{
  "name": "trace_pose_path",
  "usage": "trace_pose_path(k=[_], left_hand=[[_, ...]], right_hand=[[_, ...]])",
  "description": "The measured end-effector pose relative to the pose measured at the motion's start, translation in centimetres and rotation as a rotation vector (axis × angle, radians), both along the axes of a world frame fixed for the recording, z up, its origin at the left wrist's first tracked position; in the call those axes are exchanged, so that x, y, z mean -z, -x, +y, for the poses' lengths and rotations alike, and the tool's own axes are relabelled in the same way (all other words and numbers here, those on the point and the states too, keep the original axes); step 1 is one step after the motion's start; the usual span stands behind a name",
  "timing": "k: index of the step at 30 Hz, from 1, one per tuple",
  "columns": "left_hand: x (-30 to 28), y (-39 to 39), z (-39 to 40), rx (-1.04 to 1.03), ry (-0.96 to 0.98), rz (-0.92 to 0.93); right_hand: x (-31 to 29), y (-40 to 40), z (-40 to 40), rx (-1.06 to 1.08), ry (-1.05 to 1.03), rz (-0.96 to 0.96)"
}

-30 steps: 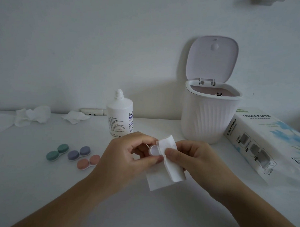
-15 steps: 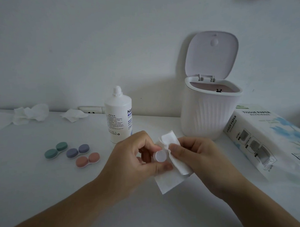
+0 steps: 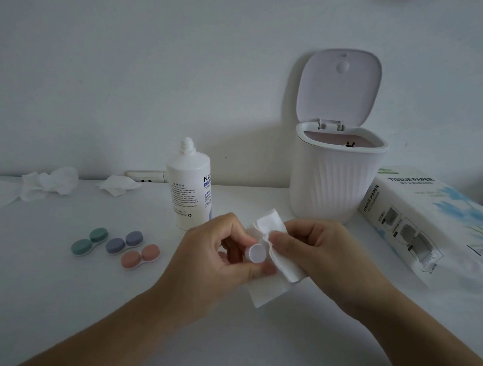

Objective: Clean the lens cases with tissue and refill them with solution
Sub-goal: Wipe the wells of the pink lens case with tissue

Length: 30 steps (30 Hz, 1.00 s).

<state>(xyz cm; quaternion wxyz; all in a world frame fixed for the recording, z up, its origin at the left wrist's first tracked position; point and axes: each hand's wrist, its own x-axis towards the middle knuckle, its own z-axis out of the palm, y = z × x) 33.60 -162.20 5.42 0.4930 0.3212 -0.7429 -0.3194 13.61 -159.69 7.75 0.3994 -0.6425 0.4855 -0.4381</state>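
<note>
since a moment ago the small round pale lilac lens-case cap (image 3: 256, 253) has turned its flat face toward the camera. the left hand (image 3: 221, 260) pinches it between thumb and fingers above the white desk (image 3: 66, 300). the right hand (image 3: 312, 248) grips a folded white tissue (image 3: 276, 263) touching the cap's right edge. the white solution bottle (image 3: 189, 189) stands uncapped behind the hands.
</note>
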Motion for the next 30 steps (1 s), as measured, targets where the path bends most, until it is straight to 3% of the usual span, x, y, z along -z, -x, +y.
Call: trace_pose_path(k=[8, 12, 16, 19, 23, 30], left_hand=[[-0.1, -0.7, -0.8, -0.019, -0.005, 0.006], [-0.4, -1.1, -1.4, -0.032, -0.08, 0.062], [-0.5, -1.3, -1.5, -0.013, -0.143, 0.085], [-0.5, -1.2, -1.5, 0.006, -0.178, 0.079], [-0.4, -1.2, -1.5, 0.003, -0.202, 0.034], [-0.1, -1.3, -1.8, 0.012, -0.237, 0.03]], right_hand=[[0.5, -0.2, -0.2, 0.146, 0.458, 0.012], [0.1, 2.1, -0.1, 0.33, 0.502, -0.019], [-0.6, 5.5, 1.4, 0.57, 0.646, 0.299], [-0.2, 7.3, 2.6, 0.571, 0.735, 0.634], [1.3, 8.2, 4.1, 0.477, 0.556, 0.976], [1.5, 8.5, 5.2, 0.353, 0.179, 1.071]])
